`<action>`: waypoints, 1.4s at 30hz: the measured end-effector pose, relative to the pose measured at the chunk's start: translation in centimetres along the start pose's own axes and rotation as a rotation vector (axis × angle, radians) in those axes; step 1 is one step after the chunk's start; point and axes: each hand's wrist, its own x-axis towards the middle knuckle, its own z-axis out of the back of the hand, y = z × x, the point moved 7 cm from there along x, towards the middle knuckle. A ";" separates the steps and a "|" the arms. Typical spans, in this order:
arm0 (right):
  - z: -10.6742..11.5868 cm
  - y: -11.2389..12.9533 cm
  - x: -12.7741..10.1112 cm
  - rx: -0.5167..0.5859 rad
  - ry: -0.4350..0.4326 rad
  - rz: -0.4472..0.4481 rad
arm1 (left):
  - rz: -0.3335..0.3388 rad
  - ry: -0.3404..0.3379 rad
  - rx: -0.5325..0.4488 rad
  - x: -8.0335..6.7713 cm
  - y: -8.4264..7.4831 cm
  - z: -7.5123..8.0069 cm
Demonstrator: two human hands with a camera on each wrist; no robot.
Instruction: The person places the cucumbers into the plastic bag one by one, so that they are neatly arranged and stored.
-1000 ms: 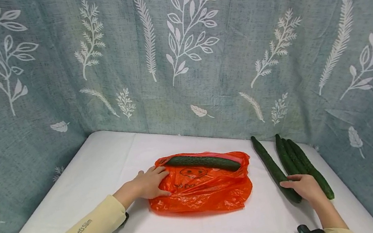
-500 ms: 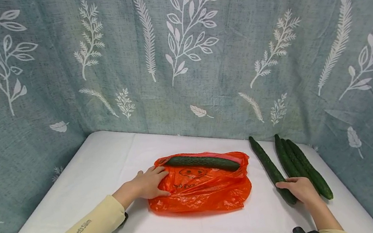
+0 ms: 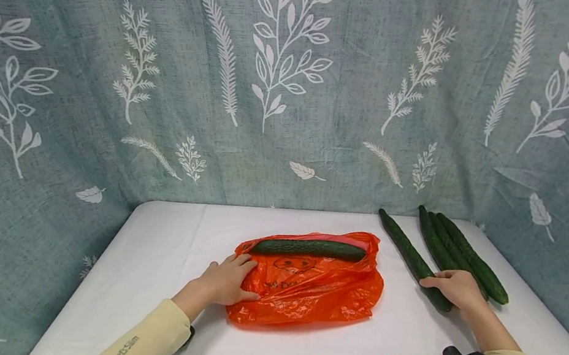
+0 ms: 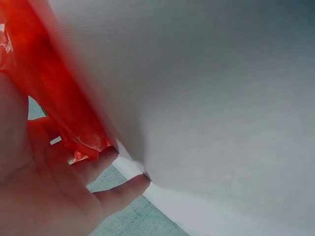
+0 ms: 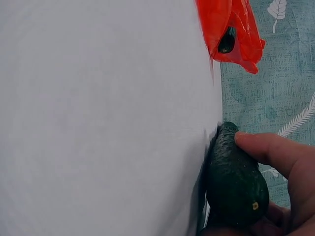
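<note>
White bench, leaf-print curtain close along back and both sides. Orange plastic bag lies mid-bench, one cucumber in its mouth; left hand rests flat on the bag's left edge, fingers straight. Right hand curls its grip round the near end of the leftmost loose cucumber; two more lie just beside. Likely step: picking the next cucumber. Next calls for a lift and leftward carry; open bench between them, right edge near.
</note>
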 end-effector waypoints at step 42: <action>2.0 2.2 -1.0 0.175 0.090 0.063 | 0.016 0.037 -0.024 -0.8 -0.1 0.2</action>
